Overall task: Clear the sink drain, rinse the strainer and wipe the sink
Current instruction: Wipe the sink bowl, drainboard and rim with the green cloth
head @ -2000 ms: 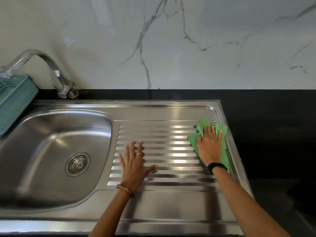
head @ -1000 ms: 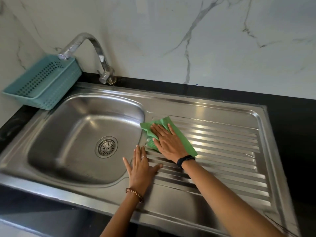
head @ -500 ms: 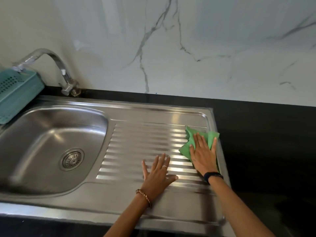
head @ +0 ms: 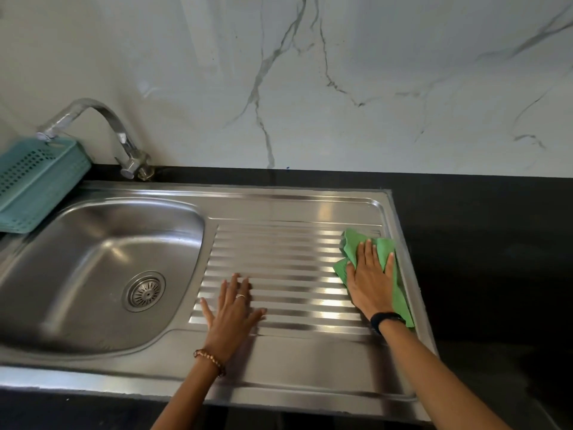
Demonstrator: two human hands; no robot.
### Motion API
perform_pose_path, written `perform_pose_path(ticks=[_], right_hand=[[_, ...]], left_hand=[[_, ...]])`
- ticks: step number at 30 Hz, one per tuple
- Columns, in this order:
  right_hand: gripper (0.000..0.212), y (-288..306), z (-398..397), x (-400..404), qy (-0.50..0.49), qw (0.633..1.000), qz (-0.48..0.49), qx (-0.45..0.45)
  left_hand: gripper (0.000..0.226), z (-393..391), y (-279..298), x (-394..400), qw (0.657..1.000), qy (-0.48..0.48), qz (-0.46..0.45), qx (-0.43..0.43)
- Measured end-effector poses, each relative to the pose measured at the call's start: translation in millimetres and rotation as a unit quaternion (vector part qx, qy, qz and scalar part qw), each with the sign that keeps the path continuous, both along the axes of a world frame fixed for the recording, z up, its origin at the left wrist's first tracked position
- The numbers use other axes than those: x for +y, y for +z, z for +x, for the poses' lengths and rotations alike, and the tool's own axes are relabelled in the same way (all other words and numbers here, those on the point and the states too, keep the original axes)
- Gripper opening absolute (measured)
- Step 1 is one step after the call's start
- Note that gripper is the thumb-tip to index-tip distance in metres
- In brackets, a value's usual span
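Observation:
A stainless steel sink (head: pixel 102 252) has its bowl at the left and a ribbed drainboard (head: pixel 279 259) at the right. The round strainer (head: pixel 144 291) sits in the drain at the bowl's bottom. My right hand (head: pixel 370 279) presses flat on a green cloth (head: pixel 353 243) at the drainboard's far right edge. Flat on the ribs near the bowl lies my left hand (head: pixel 232 311), fingers spread, holding nothing.
A curved chrome tap (head: pixel 102 128) stands behind the bowl, its spout over a teal perforated basket (head: pixel 34 178) at the left. Black countertop (head: pixel 483 259) runs to the right of the sink. A marble wall rises behind.
One second ago the cloth was near the bowl; my right hand has swept it to the drainboard's right edge. My left hand has stayed flat on the ribs.

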State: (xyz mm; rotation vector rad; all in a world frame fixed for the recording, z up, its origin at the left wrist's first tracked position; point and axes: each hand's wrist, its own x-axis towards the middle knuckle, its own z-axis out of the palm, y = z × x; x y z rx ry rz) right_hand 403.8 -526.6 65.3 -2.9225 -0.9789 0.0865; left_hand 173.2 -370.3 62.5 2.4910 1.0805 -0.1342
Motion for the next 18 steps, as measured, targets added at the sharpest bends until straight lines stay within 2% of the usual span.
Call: perform_pose_path(ticks=[6, 10, 13, 18], right_hand=[[0.056, -3.3, -64.1, 60.8, 0.137, 0.989, 0.048, 0.022], [0.055, -0.1, -103.0, 133.8, 0.237, 0.969, 0.057, 0.044], [0.052, 2.6, -125.5, 186.1, 0.301, 0.949, 0.071, 0.063], [0.050, -0.8, -153.5, 225.4, 0.386, 0.921, 0.024, 0.043]], left_hand=[[0.100, -30.6, 3.4, 34.4, 0.993, 0.107, -0.043, -0.019], [0.105, -46.2, 3.9, 40.8, 0.985, 0.147, -0.053, -0.070], [0.111, -51.2, 7.9, 45.8, 0.973, 0.156, -0.112, -0.131], [0.117, -71.1, 12.6, 61.2, 0.956, 0.201, -0.157, -0.145]])
